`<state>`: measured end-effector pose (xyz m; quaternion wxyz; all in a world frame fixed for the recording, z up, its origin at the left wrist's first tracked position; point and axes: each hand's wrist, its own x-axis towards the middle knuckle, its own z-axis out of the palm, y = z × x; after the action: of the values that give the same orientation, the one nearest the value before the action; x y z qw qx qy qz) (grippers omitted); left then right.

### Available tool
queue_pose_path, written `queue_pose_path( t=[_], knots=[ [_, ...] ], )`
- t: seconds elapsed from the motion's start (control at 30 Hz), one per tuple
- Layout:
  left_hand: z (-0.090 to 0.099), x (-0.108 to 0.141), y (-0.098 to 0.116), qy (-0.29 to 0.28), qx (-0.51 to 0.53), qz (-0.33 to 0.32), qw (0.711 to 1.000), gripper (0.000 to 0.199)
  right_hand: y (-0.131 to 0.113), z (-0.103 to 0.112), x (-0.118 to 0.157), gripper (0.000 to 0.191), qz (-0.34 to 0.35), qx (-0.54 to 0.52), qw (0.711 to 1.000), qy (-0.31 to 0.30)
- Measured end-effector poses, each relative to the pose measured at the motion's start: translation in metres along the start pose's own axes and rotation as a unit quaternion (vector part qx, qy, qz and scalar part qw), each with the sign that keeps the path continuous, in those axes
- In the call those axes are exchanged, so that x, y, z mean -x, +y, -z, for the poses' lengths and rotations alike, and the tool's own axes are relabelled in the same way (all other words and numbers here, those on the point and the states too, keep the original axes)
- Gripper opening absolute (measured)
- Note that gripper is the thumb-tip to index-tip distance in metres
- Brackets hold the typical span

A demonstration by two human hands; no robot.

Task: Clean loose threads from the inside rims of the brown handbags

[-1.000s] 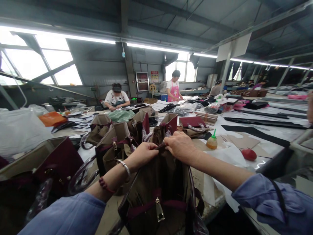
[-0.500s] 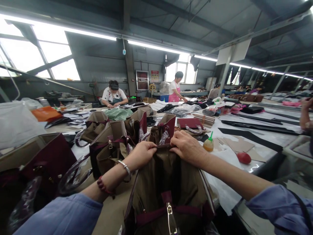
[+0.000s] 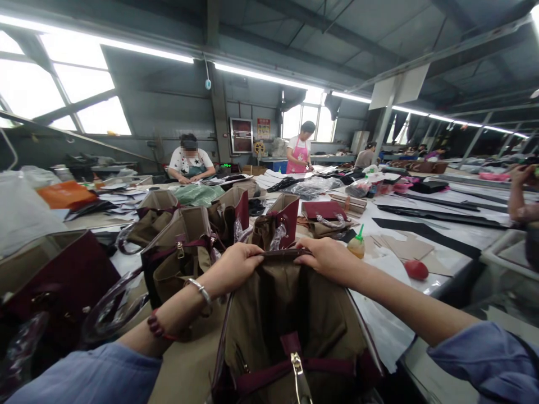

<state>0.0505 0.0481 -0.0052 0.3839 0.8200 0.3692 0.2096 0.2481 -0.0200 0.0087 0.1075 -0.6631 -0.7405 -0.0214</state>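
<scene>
An olive-brown bag with maroon trim stands open in front of me, its inside facing up. My left hand pinches the left part of its far top edge. On the right part of that same edge, my right hand is closed, thumb on the near side and fingers behind. A stretch of the rim shows between the two hands. Near the bag's front, a metal zipper pull hangs from a maroon tab. The bag's bottom is hidden in shadow.
Several similar bags stand at the left and beyond, some with plastic-wrapped handles. Right of my hands are a glue bottle with a green tip and a red object. Two people work across the table; another person's arm shows far right.
My hands are slightly farther apart along the rim, with more of the edge showing between them. The surroundings have shifted a little to the left in view.
</scene>
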Motion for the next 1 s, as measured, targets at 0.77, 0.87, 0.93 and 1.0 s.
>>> queue_pose_path(
  t=[0.77, 0.87, 0.93, 1.0],
  knots=[
    [0.0043, -0.0100, -0.0024, -0.021, 0.029, 0.023, 0.999, 0.033, 0.0052, -0.0017, -0.0101, 0.017, 0.031, -0.089, 0.995, -0.029],
    [0.0027, -0.0094, -0.0023, -0.021, 0.021, 0.005, 1.000, 0.033, 0.0046, -0.0024, -0.0092, 0.014, 0.022, -0.089, 0.996, -0.018],
    [0.0013, -0.0080, -0.0023, -0.013, 0.007, -0.003, 1.000, 0.032, 0.0019, -0.0023, -0.0075, 0.020, 0.018, -0.082, 0.996, 0.010],
    [0.0003, -0.0062, -0.0026, -0.005, -0.004, -0.004, 1.000, 0.032, -0.0028, -0.0015, -0.0058, 0.029, 0.034, -0.066, 0.997, 0.034]
  ],
)
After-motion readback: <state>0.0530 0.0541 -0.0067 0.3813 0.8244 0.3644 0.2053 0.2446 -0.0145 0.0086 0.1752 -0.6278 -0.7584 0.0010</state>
